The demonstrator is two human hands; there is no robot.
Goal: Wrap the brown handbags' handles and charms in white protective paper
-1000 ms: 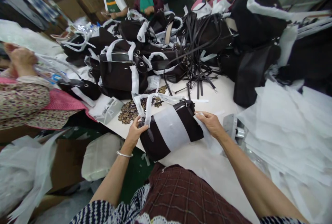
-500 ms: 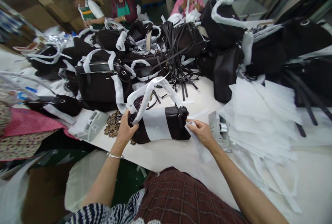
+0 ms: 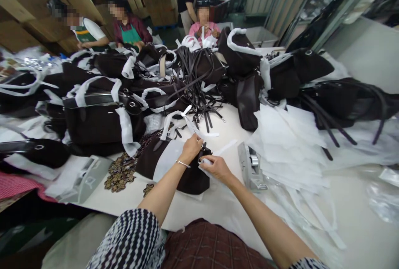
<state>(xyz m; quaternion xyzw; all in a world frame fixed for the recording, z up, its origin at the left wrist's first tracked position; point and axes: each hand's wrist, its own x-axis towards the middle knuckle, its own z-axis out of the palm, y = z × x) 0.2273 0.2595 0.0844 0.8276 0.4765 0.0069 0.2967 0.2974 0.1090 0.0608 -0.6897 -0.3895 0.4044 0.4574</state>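
A dark brown handbag [image 3: 193, 177] lies on the table before me, a white sheet [image 3: 166, 157] wrapped about its middle and its handle [image 3: 178, 115] covered in white wrapping. Across the bag reaches my left hand [image 3: 192, 146], its fingers closed on the bag's upper right end, by the handle's base. Just beside it, my right hand [image 3: 217, 167] pinches a small piece of white wrapping [image 3: 207, 162] against the bag's right end. What lies under the left fingertips is hidden.
Wrapped dark bags [image 3: 93, 121] and a bundle of black straps [image 3: 193, 67] cover the far side. Tape dispensers [image 3: 251, 167] stand right and left. White sheets [image 3: 286, 136] are piled at right; chains [image 3: 120, 173] lie left. Co-workers [image 3: 129, 32] sit opposite.
My left hand has moved from the bag's left end across to its right end. The bag has turned and tilted, and its handle leans away. My right hand stays at the right end.
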